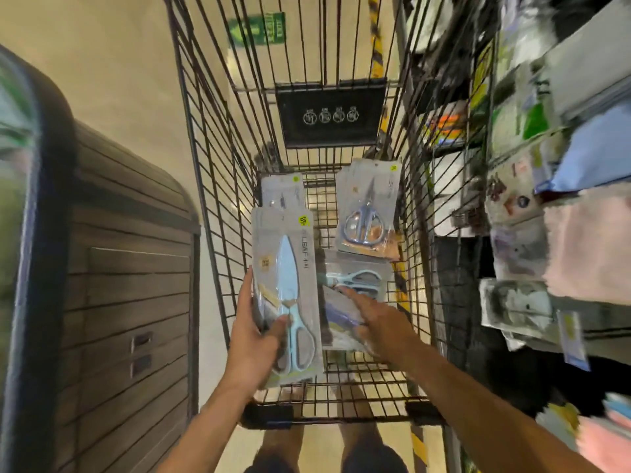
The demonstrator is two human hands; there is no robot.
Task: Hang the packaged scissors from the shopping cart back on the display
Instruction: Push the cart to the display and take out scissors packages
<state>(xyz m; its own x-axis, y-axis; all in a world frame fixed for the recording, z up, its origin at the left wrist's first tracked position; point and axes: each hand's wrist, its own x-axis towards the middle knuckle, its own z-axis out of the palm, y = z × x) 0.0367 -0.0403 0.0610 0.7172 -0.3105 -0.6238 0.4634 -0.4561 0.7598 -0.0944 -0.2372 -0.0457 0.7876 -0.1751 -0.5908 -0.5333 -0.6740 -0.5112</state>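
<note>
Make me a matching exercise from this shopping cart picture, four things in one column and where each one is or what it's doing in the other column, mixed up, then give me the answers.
Things
1. left hand
2. right hand
3. grey-handled scissors pack
4. black sign

Places or states
A. hangs on the cart's far end wall
B. grips a pack of light blue scissors
C. lies at the far right of the cart floor
D. reaches with straight fingers toward another blue scissors pack

Pairs: 1-B, 2-D, 3-C, 4-A

left hand (254, 339) holding scissors pack (288, 295) over cart (218, 186), right hand (379, 327) seemingly reaching in
</note>
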